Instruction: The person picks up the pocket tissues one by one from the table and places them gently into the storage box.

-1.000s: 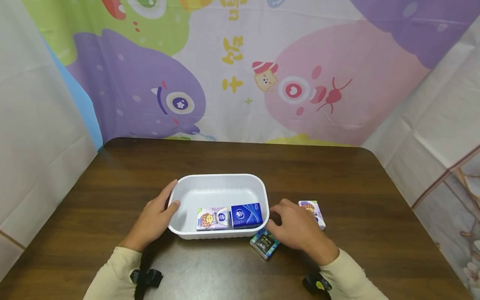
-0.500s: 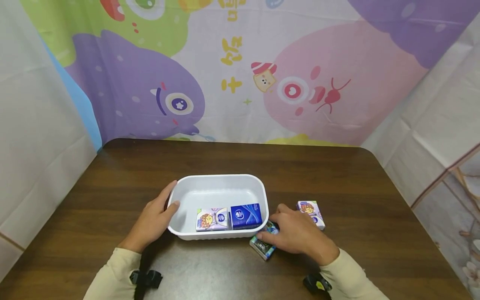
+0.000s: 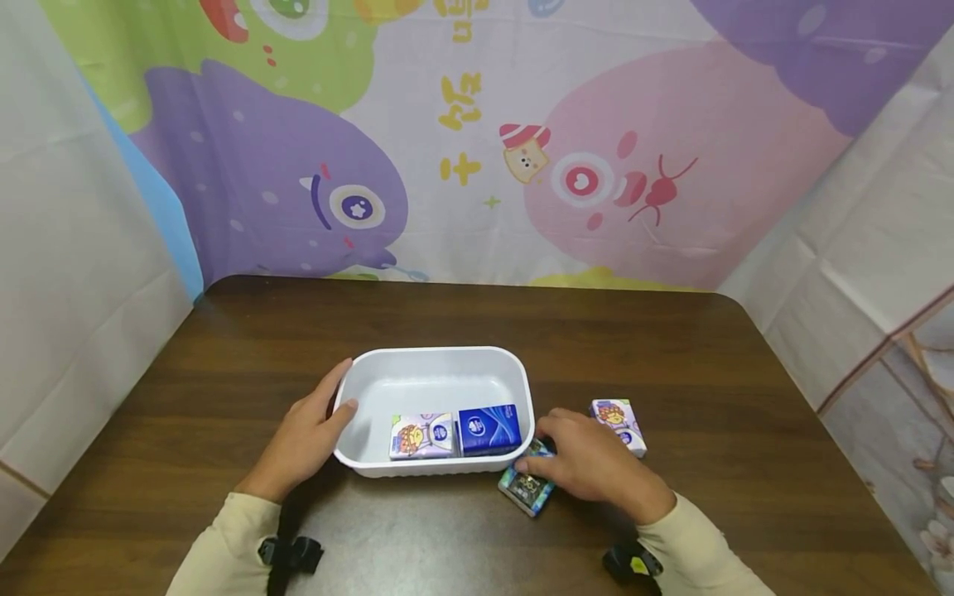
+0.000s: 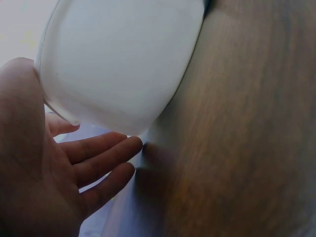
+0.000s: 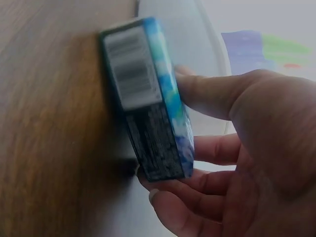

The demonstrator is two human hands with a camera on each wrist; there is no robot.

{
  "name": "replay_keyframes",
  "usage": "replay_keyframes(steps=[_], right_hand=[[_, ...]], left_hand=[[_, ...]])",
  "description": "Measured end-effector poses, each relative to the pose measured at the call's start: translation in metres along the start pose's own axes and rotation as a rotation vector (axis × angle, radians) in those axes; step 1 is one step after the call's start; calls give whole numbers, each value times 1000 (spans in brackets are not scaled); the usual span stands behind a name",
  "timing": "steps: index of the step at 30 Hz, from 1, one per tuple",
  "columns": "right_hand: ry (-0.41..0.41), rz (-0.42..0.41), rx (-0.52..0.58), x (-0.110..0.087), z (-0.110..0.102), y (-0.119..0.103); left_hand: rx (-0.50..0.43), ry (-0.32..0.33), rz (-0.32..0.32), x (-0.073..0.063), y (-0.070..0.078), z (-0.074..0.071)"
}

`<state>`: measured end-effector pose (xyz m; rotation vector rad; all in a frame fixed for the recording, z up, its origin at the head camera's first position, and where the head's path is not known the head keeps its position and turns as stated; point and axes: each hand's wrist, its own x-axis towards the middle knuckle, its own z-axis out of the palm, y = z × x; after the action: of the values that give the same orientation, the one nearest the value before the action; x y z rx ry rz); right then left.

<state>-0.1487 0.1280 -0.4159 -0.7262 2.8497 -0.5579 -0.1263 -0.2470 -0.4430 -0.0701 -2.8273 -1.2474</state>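
Observation:
My left hand (image 3: 301,439) holds the left end of a white plastic tub (image 3: 432,358). Its thumb crosses the rim, and the other fingers lie along the outer wall in the left wrist view. A purple-and-white tissue pack (image 3: 421,435) and a blue tissue pack (image 3: 489,430) lie side by side within the tub. Just right of it, my right hand (image 3: 589,454) grips a blue-green tissue pack with a black label (image 3: 527,490). In the right wrist view the thumb is on one side of that pack (image 5: 143,74), fingertips at its lower end; the barcode side shows.
Another purple-and-white tissue pack (image 3: 619,425) lies on the brown wooden table (image 3: 224,356), just beyond my right hand. A printed cartoon cloth (image 3: 462,232) hangs behind the far edge, with pale cloth on both sides.
My right hand has closed its thumb and fingers onto the blue-green tissue pack, which has shifted very slightly. The left hand and the tub stay in place.

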Motion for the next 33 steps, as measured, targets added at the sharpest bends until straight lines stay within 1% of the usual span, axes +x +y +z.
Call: replay_keyframes(steps=[4,8,13,16,23,29,33], right_hand=[[3,-28,45,1,-1,2],[4,-15,80,2,-2,4],[21,5,84,4,1,7],[54,8,81,5,2,8],[144,43,125,6,-3,11],[254,-16,161,5,-7,19],[267,-40,185,6,-8,22]], left_hand=[[0,1,3,0,0,0],[1,2,4,0,0,0],[-2,-1,-1,-1,0,0],[0,3,3,-1,0,0],[3,6,8,0,1,-1],[1,1,0,0,3,-1],[-1,-3,-7,-1,2,-1]])
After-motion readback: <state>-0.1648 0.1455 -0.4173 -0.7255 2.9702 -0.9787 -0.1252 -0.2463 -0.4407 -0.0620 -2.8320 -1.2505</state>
